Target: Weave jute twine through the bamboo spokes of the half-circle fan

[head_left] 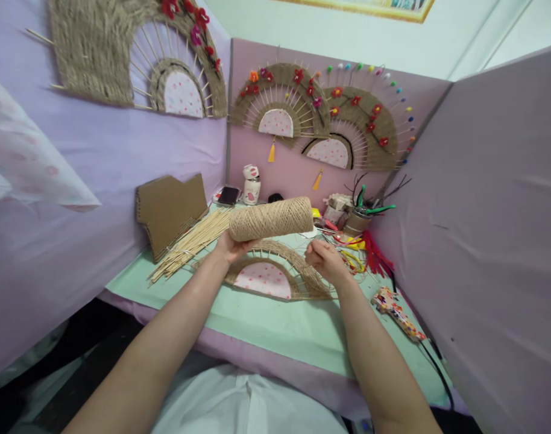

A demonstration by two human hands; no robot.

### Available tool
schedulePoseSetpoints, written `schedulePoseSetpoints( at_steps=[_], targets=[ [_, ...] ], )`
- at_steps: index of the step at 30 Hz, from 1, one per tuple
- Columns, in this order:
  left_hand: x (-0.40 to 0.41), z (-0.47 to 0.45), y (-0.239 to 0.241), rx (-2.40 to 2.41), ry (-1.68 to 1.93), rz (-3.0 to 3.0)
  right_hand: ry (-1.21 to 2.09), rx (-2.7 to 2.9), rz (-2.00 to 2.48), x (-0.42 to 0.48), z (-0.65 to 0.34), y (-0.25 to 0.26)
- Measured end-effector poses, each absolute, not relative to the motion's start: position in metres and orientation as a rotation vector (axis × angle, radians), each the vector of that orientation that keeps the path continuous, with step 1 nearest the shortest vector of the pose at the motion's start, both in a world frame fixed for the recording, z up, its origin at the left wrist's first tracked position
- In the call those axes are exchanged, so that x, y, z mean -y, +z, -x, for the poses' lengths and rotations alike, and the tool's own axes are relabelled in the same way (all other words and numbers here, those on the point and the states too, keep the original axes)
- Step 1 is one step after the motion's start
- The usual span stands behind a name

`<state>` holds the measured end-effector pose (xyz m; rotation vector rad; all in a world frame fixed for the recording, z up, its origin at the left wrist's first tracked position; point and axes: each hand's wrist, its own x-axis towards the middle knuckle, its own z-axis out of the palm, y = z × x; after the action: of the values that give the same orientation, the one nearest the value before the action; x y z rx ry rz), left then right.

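Note:
A large spool of jute twine (270, 218) lies across my left hand (232, 246), which grips its left end from below and holds it above the table. To the right of the spool, my right hand (323, 259) is raised with its fingers curled together. Whether a strand of twine is pinched in it, I cannot make out. Beneath both hands a half-round fan (264, 280) of woven twine rests flat on the table, with a white, pink-spotted centre. Loose twine lies around the fan's right side.
Thin bamboo sticks (192, 244) lie left, by folded cardboard (171, 208). A phone (229, 195) and a bottle (252, 185) stand behind. At right are a tin with green-handled pliers (359, 218), red pipe cleaners (377, 256) and a corded glue gun (397, 313). Finished fans (287, 90) hang on the partitions.

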<state>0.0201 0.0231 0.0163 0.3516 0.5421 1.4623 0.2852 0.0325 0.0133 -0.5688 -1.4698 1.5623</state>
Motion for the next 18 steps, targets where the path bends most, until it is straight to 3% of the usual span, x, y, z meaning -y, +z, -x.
schedulePoseSetpoints(
  at_steps=[18],
  targets=[
    [-0.028,-0.020,0.009,-0.647,1.278,-0.403,1.435,0.912,0.278,-0.041,-0.324,0.037]
  ],
)
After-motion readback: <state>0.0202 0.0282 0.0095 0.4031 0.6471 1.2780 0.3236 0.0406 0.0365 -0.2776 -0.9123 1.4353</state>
